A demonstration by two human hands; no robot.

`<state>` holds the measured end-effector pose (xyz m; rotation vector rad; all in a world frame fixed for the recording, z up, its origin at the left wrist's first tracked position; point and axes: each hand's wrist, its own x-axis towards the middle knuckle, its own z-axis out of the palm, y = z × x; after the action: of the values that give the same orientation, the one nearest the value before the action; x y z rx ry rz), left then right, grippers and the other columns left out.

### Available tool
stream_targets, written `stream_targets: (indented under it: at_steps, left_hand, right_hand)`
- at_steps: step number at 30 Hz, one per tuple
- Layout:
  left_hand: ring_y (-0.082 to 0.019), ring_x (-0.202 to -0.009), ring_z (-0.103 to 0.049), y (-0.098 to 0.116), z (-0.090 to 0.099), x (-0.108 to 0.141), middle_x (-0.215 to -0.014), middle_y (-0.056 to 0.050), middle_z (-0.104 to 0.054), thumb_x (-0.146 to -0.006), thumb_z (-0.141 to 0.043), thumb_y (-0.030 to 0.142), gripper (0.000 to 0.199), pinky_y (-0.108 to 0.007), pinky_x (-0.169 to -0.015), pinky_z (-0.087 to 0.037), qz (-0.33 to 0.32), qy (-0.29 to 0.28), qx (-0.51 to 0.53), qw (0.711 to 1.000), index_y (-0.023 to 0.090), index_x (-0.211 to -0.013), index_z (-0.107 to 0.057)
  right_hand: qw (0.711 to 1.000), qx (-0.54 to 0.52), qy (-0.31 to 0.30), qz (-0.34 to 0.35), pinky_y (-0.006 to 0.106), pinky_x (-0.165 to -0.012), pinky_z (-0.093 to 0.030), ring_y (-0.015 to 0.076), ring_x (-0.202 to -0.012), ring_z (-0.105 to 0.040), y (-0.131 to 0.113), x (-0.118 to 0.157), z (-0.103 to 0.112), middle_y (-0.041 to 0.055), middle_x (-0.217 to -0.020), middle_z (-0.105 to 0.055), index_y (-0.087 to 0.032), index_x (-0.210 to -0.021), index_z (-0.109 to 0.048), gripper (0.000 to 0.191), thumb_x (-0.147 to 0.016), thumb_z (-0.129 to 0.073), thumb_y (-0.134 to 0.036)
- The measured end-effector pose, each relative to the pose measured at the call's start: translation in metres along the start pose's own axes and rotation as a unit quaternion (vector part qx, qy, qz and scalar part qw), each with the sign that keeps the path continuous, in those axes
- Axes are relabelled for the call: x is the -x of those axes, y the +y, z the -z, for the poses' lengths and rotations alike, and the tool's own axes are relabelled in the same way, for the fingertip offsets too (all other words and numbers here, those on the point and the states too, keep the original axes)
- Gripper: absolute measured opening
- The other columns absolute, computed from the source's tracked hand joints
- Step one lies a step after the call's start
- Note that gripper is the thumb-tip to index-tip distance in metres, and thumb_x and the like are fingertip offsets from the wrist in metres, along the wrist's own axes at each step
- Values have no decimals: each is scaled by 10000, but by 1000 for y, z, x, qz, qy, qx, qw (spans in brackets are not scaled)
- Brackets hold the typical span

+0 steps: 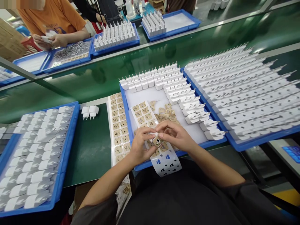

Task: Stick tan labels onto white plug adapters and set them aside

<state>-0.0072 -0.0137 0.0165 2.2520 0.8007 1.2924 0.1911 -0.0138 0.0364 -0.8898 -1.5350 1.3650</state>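
Above a blue tray (pixel 208 144), left hand (pixel 140 146) and right hand (pixel 178 136) clamped on 1 white charger (pixel 157 141), tan sticker (pixel 154 141) on face

The small tan-faced white plastic charger (pixel 157 141) at centre looks smooth; the black cloth shirt (pixel 187 193) at bottom is matt.

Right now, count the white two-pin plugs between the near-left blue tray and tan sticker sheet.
2: left white plug and right white plug, adjacent on the green tabletop.
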Motion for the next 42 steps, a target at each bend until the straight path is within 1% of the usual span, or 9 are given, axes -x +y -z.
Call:
stream_targets:
  at_steps: [4, 8, 11, 14, 19, 25, 29, 34, 42]
  left_hand:
    - [-225, -1018, -639, -2, -1, 3, -1098, -90, -627, -790, -759, 173, 428, -405, -841, -536, 43, 2, 20, 999, 241, -1133, -512]
    - [-231, -1076, -624, -5, -2, 7, -1115, -99, -605, -813, -750, 232, 381, -400, -861, -550, 127, 14, 101, 987, 235, -1113, -515]
    - [-218, -1083, -622, -4, -2, 6, -1117, -93, -601, -796, -776, 246, 384, -376, -862, -557, 171, 31, 127, 977, 234, -1085, -522]
    - [-222, -1096, -619, -2, -2, 3, -1123, -99, -607, -806, -767, 249, 374, -384, -874, -562, 173, 31, 121, 977, 233, -1091, -525]
    - [-243, -1066, -633, 3, 4, -5, -1105, -111, -628, -832, -734, 295, 366, -400, -864, -570, 136, 33, 98, 985, 234, -1144, -553]
    - [-231, -993, -662, 19, 44, -20, -1097, -89, -683, -855, -715, 342, 376, -380, -848, -553, 151, 61, 10, 987, 239, -1199, -605]
    - [-276, -990, -646, -20, 93, -28, -1037, -80, -717, -838, -714, 434, 368, -431, -876, -491, 180, 84, -231, 952, 237, -1145, -674]
    - [-368, -1173, -515, -110, 138, -25, -1075, -155, -704, -874, -594, 413, 343, -532, -1057, -292, 295, 56, -492, 817, 163, -1081, -705]
    - [-382, -1174, -454, -153, 157, -13, -1153, -209, -605, -835, -612, 270, 360, -557, -1048, -254, 303, 78, -481, 819, 60, -1127, -616]
  right_hand:
    - [972, 174, 75, 139, 349, -761, -525, 202, -918, -629, -1, 2, -5, 62, -992, -673, -245, -906, -663, 49, -919, -620, -265]
    - [956, 150, -26, 252, 366, -781, -527, 190, -846, -652, -4, 7, -3, 38, -913, -693, -265, -915, -659, 32, -908, -639, -241]
    - [976, 90, 63, 190, 350, -723, -536, 183, -766, -646, -3, 8, 4, 14, -828, -675, -270, -945, -630, 34, -937, -602, -253]
    - [939, 236, 231, 91, 417, -832, -537, 232, -904, -639, 4, 6, 10, 63, -964, -669, -255, -1043, -632, 117, -939, -579, -258]
    - [873, 406, 231, 140, 501, -1012, -469, 297, -1143, -570, 13, 0, 12, 139, -1173, -595, -209, -1110, -665, 215, -926, -554, -204]
    - [885, 398, 157, 185, 483, -936, -513, 284, -1074, -602, 18, -1, 12, 113, -1123, -618, -226, -1015, -676, 165, -912, -561, -168]
    - [888, 394, 137, 194, 493, -917, -509, 285, -1048, -610, 16, 0, 10, 105, -1090, -637, -234, -993, -673, 160, -912, -552, -168]
    - [896, 380, 115, 201, 496, -912, -500, 280, -1026, -607, 16, 1, 8, 96, -1076, -646, -238, -993, -665, 163, -917, -538, -169]
    - [903, 369, 99, 195, 492, -915, -492, 277, -1020, -601, 17, 2, 7, 89, -1023, -651, -232, -964, -654, 152, -926, -526, -158]
